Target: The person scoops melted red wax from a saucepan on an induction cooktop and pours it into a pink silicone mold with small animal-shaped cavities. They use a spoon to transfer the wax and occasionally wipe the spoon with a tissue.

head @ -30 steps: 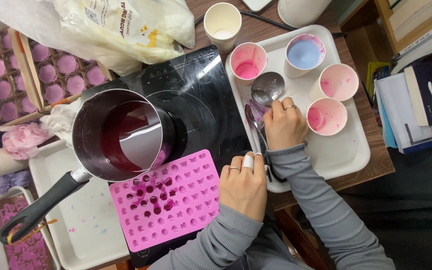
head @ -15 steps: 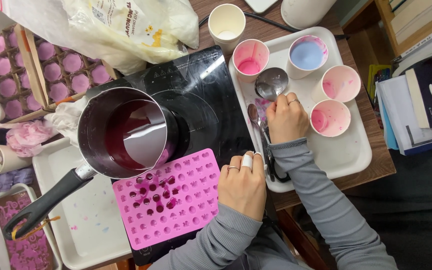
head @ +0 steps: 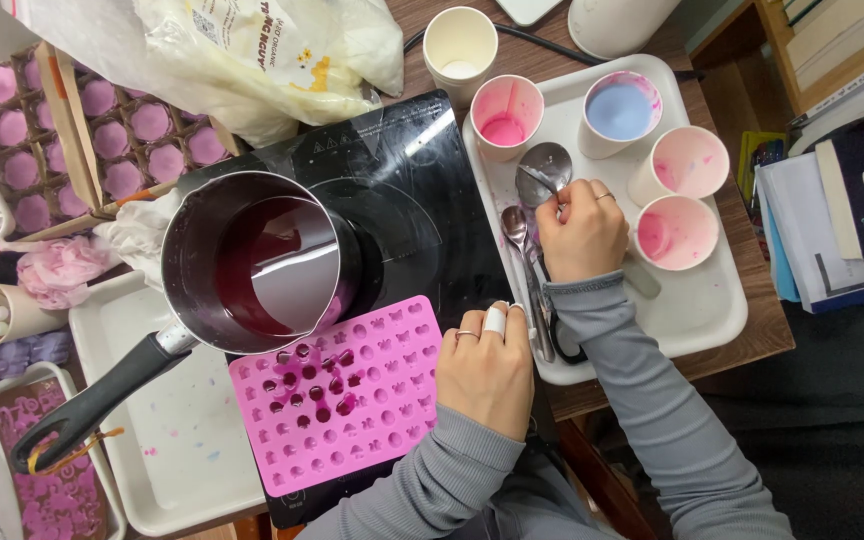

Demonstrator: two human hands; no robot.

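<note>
My right hand (head: 582, 232) rests on the white tray (head: 697, 310) with its fingers closed around the handle of a metal ladle (head: 544, 163). A smaller spoon (head: 515, 226) lies just left of that hand. My left hand (head: 487, 368), with a white bandage on one finger, grips the right edge of a pink silicone mould (head: 352, 400). Several of the mould's cavities hold dark purple liquid. A steel saucepan (head: 252, 262) of purple liquid stands on the black cooktop (head: 427, 190), right above the mould.
On the tray stand paper cups: a pink one (head: 507, 113), a blue one (head: 620, 108) and two pale pink ones (head: 687, 163) (head: 674, 232). A white cup (head: 459, 45) and a plastic bag (head: 252, 50) sit behind. White trays (head: 182, 450) and filled purple moulds (head: 142, 130) lie left, books (head: 852, 200) right.
My right hand has slid slightly up the tray toward the ladle's bowl and closed on its handle. My left hand stays on the mould's edge. The saucepan has not moved.
</note>
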